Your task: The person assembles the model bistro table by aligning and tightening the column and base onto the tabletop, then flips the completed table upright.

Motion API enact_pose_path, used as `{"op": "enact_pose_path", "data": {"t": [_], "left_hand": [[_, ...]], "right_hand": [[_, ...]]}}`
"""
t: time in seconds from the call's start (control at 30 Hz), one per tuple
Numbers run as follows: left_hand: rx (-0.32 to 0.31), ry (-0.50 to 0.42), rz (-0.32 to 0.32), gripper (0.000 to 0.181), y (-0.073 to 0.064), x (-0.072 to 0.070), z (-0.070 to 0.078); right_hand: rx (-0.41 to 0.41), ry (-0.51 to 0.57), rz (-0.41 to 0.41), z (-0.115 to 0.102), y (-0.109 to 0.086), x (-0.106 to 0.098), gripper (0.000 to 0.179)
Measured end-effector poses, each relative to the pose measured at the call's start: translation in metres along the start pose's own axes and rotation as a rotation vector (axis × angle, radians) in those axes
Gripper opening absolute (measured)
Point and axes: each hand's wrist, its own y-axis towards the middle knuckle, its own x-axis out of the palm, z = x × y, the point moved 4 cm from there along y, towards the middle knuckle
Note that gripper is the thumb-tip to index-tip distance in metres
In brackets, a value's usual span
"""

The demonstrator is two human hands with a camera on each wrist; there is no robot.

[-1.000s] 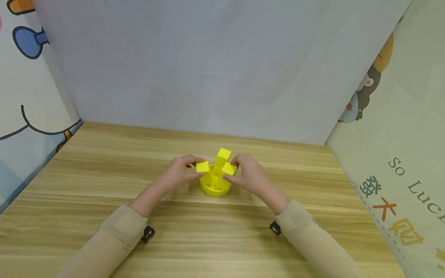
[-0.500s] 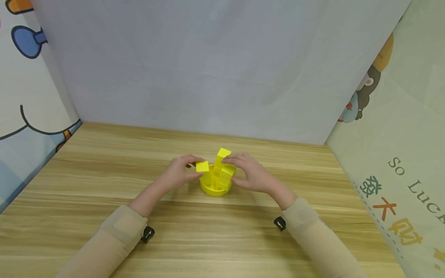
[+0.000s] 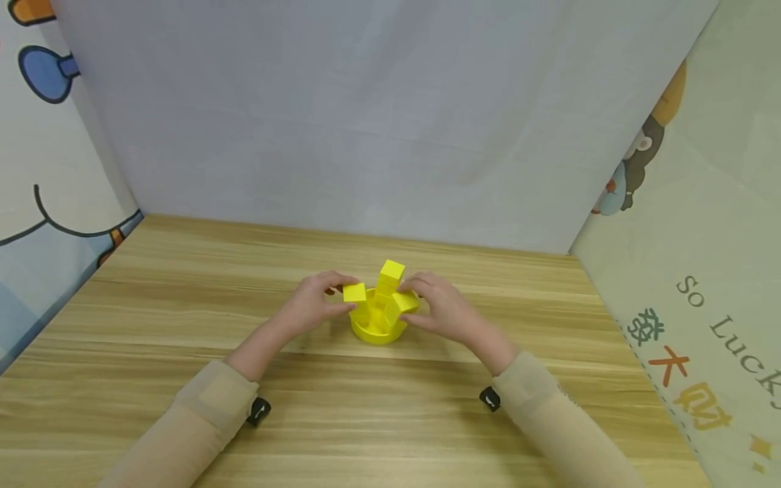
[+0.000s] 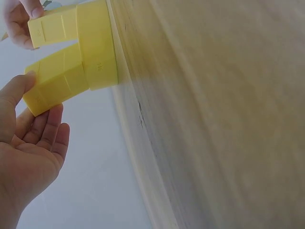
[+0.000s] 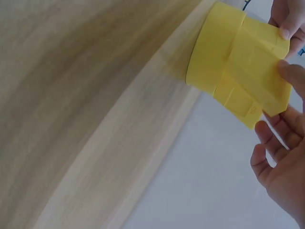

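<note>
A shallow round yellow container (image 3: 377,337) sits on the wooden table, with three square-ended yellow blocks rising from it. My left hand (image 3: 312,299) pinches the left block (image 3: 354,293) near its upper end, thumb in front and fingers behind. On the other side, my right hand (image 3: 444,309) grips the right block (image 3: 405,302), which leans outward to the right. The back block (image 3: 392,270) stands between the hands, touched by neither as far as I see. In the left wrist view, the held left block (image 4: 55,76) slants outward from the container wall (image 4: 97,52). The blocks' lower ends are hidden.
The wood-grain table (image 3: 366,420) extends around the container on all sides. A pale grey cloth (image 3: 342,122) hangs behind its back edge. Printed cloths stand at the left (image 3: 67,149) and right (image 3: 689,224). A dark wrist device (image 3: 259,411) shows at the left cuff.
My right hand loosened its fingers around the right block half a second ago and now grips it again. That block has turned and leans farther right. My left hand keeps its hold.
</note>
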Motion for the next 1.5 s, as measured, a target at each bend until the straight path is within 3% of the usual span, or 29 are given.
{"op": "enact_pose_path", "data": {"t": [0.2, 0.43, 0.57, 0.7, 0.83, 1.03, 1.13, 1.3, 1.5], "left_hand": [[0.011, 0.004, 0.001, 0.042, 0.0, 0.0, 0.0], [-0.002, 0.008, -0.001, 0.042, 0.001, 0.001, -0.001], [0.003, 0.011, 0.0, 0.041, 0.001, 0.001, -0.001], [0.004, 0.014, -0.003, 0.041, 0.001, 0.001, -0.001], [0.005, 0.011, -0.006, 0.042, 0.001, 0.001, -0.001], [0.002, 0.006, -0.005, 0.041, 0.001, -0.002, -0.001], [0.006, 0.007, -0.005, 0.041, 0.004, -0.008, -0.002], [0.022, 0.01, -0.009, 0.041, 0.009, -0.017, -0.002], [0.028, 0.039, -0.019, 0.041, 0.015, -0.028, -0.002]], "right_hand": [[0.137, 0.012, 0.055, -0.006, -0.003, 0.003, 0.041], [0.387, 0.051, 0.053, -0.008, -0.003, 0.012, 0.042], [0.438, 0.05, 0.069, -0.009, -0.003, 0.016, 0.043], [0.382, 0.046, 0.043, -0.009, -0.003, 0.014, 0.058], [0.224, 0.078, -0.034, -0.006, -0.005, 0.007, 0.075], [-0.006, 0.045, -0.067, -0.007, -0.005, -0.003, 0.051], [-0.031, 0.024, -0.058, -0.008, -0.001, -0.004, 0.044], [-0.003, 0.001, -0.031, -0.011, 0.008, -0.006, 0.042], [0.014, -0.113, 0.009, -0.018, 0.018, -0.011, 0.042]]}}
